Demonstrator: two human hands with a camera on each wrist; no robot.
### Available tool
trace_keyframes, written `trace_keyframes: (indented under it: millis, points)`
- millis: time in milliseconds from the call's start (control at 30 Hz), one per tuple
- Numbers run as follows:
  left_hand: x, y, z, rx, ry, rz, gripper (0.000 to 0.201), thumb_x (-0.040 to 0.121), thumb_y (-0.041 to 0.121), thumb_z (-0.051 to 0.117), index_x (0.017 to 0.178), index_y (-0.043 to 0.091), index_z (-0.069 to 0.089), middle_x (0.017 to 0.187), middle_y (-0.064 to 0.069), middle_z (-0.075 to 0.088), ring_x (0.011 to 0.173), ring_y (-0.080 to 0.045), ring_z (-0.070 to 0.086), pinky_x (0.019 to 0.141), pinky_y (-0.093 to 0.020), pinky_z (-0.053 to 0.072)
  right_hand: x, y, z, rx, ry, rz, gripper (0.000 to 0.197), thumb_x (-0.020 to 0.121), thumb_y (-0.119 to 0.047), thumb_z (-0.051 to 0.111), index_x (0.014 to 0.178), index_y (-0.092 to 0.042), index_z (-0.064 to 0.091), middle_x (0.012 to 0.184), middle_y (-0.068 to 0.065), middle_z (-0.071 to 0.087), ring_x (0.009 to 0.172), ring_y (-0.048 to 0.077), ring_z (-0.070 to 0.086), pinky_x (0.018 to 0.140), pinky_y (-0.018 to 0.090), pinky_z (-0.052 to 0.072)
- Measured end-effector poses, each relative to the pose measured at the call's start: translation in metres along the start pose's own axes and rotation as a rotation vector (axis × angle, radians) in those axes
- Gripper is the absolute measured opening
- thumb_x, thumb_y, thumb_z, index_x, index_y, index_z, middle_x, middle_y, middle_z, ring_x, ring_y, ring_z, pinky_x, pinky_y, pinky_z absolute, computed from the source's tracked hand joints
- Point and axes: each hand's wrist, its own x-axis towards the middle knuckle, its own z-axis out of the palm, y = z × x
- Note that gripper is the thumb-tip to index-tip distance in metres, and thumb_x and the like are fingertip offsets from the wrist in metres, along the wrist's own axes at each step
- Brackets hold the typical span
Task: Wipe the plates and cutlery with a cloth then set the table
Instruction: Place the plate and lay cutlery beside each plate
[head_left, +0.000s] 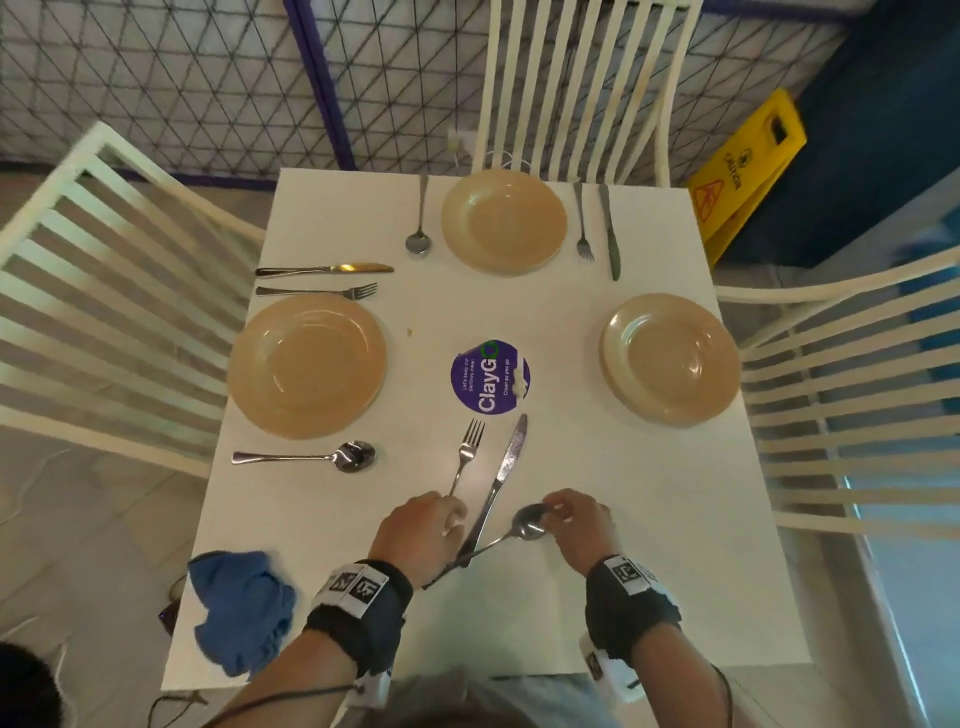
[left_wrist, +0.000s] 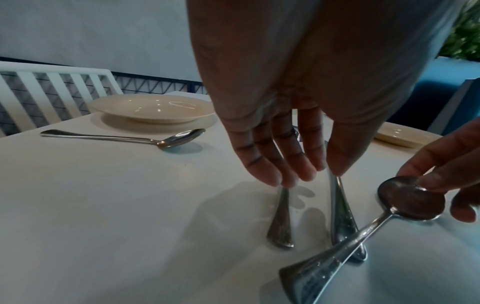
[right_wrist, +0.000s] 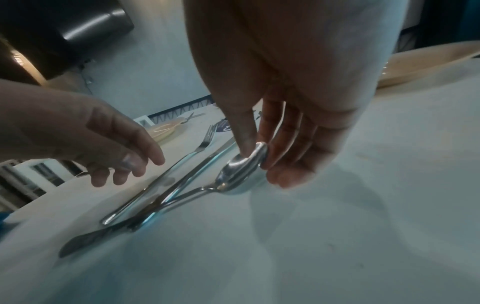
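Spoon (head_left: 527, 522) bowl sat pinched between thumb and fingers of the right hand (head_left: 579, 525) near the table's (head_left: 649, 545) 6 o'clock edge, handle crossing the knife (head_left: 501, 478); the left hand (head_left: 418, 535), fingers straight and downturned, touched the fork (head_left: 466, 452) handle just beside. Plates (head_left: 307, 366) lay bare at 9, 12 and 3 o'clock, the 3 o'clock position a stack; blue cloth (head_left: 241, 608) crumpled at 7 o'clock, white slatted chairs (head_left: 104, 291) around.

"ClayGo" on the round purple sticker (head_left: 490, 378) mid-table; "CAUTION" on the yellow floor sign (head_left: 744, 171).
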Motion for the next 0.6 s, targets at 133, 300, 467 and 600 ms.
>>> trace_keyframes:
  millis: [133, 300, 467, 600]
  points:
    - [-0.003, 0.002, 0.000, 0.016, -0.090, 0.057, 0.028, 0.093, 0.035, 0.057, 0.119, 0.033, 0.066, 0.115, 0.006, 0.064, 0.110, -0.018, 0.057, 0.091, -0.034, 0.049, -0.004, 0.002, -0.006, 0.105, -0.004, 0.043, 0.022, 0.086, -0.004, 0.060, 0.090, -0.017, 0.077, 0.075, 0.002, 0.072, 0.075, 0.022, 0.069, 0.073, 0.028, 0.056]
    - [-0.008, 0.004, -0.009, -0.076, -0.009, 0.062, 0.035, 0.091, 0.046, 0.064, 0.125, 0.037, 0.063, 0.114, 0.015, 0.064, 0.108, -0.011, 0.057, 0.088, -0.029, 0.048, -0.007, 0.013, -0.037, 0.477, 0.042, 0.185, 0.020, 0.088, 0.008, 0.056, 0.092, -0.001, 0.074, 0.068, 0.011, 0.070, 0.057, 0.022, 0.067, 0.064, 0.033, 0.062]
    - [0.001, 0.045, -0.031, -0.632, 0.184, -0.016, 0.065, 0.087, 0.035, 0.078, 0.142, 0.035, 0.044, 0.110, 0.011, 0.071, 0.101, -0.010, 0.068, 0.099, -0.038, 0.053, -0.011, 0.015, -0.065, 0.871, -0.017, 0.215, 0.013, 0.089, 0.009, 0.065, 0.102, 0.011, 0.068, 0.074, 0.019, 0.069, 0.065, 0.028, 0.070, 0.063, 0.031, 0.062]
    - [0.023, 0.087, -0.030, -0.861, 0.233, -0.034, 0.075, 0.089, 0.029, 0.077, 0.147, 0.039, 0.031, 0.102, 0.004, 0.076, 0.093, -0.013, 0.073, 0.087, -0.034, 0.056, -0.006, 0.010, -0.075, 1.086, -0.091, 0.229, 0.021, 0.089, 0.008, 0.064, 0.109, 0.015, 0.063, 0.080, 0.020, 0.072, 0.068, 0.028, 0.071, 0.064, 0.032, 0.062]
